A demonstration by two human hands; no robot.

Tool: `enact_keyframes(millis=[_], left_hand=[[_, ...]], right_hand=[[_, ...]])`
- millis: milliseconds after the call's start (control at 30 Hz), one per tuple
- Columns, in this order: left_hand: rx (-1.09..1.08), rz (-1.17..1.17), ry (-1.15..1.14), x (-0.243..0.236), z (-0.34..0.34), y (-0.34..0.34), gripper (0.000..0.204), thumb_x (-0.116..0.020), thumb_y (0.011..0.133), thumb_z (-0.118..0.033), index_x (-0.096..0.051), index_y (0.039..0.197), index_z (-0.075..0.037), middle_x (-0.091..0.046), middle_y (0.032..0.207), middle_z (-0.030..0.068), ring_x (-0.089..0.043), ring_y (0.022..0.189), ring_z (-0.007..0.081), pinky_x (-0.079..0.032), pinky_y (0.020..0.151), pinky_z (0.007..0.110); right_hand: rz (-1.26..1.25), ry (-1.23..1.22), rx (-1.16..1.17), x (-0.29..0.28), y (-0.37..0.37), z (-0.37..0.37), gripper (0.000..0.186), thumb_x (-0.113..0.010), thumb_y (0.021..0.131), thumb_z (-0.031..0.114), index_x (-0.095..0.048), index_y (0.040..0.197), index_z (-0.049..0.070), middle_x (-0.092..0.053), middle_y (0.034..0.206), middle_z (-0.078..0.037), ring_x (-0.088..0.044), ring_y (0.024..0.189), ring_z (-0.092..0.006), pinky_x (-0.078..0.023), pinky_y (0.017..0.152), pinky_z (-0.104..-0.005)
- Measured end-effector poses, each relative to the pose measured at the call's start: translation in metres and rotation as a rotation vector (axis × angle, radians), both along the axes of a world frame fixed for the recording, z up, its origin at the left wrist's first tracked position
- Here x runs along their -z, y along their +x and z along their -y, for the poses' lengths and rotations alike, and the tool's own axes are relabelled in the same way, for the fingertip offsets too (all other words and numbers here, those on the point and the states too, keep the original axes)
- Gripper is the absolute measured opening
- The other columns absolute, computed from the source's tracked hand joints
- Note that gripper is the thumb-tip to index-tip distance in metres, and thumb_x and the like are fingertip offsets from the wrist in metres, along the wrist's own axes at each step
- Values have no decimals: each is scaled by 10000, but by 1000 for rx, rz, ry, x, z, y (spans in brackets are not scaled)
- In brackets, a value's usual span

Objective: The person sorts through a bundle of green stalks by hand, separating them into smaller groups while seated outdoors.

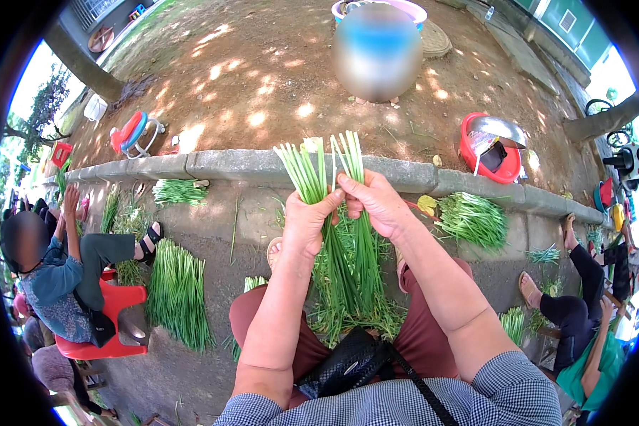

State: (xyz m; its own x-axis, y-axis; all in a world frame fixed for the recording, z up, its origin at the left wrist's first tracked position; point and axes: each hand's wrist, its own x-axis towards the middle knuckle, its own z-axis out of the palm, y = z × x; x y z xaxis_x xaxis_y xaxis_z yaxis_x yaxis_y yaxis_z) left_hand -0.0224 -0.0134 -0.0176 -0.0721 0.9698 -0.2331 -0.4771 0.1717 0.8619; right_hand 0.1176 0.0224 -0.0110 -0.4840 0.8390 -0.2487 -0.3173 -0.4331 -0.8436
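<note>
Forearms (275, 319) extended forward, converging; hands (376, 204) close together, both gripping.

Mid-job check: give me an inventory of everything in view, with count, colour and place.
Held stalk bunches: two, green with pale ends, centre
Laid stalk piles: at least five, green, ground left and right
Tub: one, red, beyond the kerb, right
Kerb: one, grey, across the middle
Chair: one, red, left
Small seat: one, red and blue, upper left
Bucket: one, white, upper left
Blurred object: one, blue and white, top
Tree trunks: two, brown, upper left and right
Other people: at least three, mixed clothing, both sides
Bag: one, black, lap
Left hand: one, bare, centre
Right hand: one, bare, centre
</note>
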Motion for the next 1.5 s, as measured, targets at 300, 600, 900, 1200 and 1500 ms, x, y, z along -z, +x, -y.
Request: enact_keyframes(millis=[300, 600, 900, 1200, 1500], left_hand=[[24, 13, 16, -10, 3, 7, 84, -648, 805, -17, -621, 880, 9, -644, 720, 82, -629, 587, 154, -431, 466, 221], [42, 23, 31, -2, 2, 7, 67, -654, 808, -43, -596, 812, -9, -644, 715, 87, -631, 606, 161, -444, 505, 239], [3, 92, -2, 9, 0, 0, 109, -638, 829, -79, -613, 890, 7, -596, 709, 52, -537, 569, 132, -432, 508, 251], [42, 64, -18, 0, -1, -16, 149, -647, 839, -157, -612, 883, -20, -550, 672, 27, -514, 553, 130, -438, 513, 273], [246, 24, 13, -6, 6, -1, 143, -647, 837, -135, -609, 899, -11, -535, 630, 13, -482, 513, 102, -386, 461, 228]], right_hand=[[-74, -63, 22, 3, -5, 4, 215, -567, 899, 274, -519, 848, 71, -508, 666, 10, -455, 502, -69, -379, 449, -206], [9, -12, -5, 8, -3, 1, 176, -542, 911, 251, -522, 886, 78, -494, 716, 24, -417, 549, -55, -410, 504, -215], [77, -55, 209, -11, 3, -2, 149, -472, 937, 198, -497, 890, 59, -530, 755, -32, -477, 585, -106, -449, 537, -253], [-6, 18, 276, -16, 49, -27, 212, -645, 837, 208, -518, 896, 48, -444, 591, 36, -377, 460, -41, -327, 425, -182], [74, 17, 59, -19, 17, -8, 254, -733, 760, 199, -589, 888, 35, -487, 584, 46, -375, 431, -33, -275, 389, -190]])
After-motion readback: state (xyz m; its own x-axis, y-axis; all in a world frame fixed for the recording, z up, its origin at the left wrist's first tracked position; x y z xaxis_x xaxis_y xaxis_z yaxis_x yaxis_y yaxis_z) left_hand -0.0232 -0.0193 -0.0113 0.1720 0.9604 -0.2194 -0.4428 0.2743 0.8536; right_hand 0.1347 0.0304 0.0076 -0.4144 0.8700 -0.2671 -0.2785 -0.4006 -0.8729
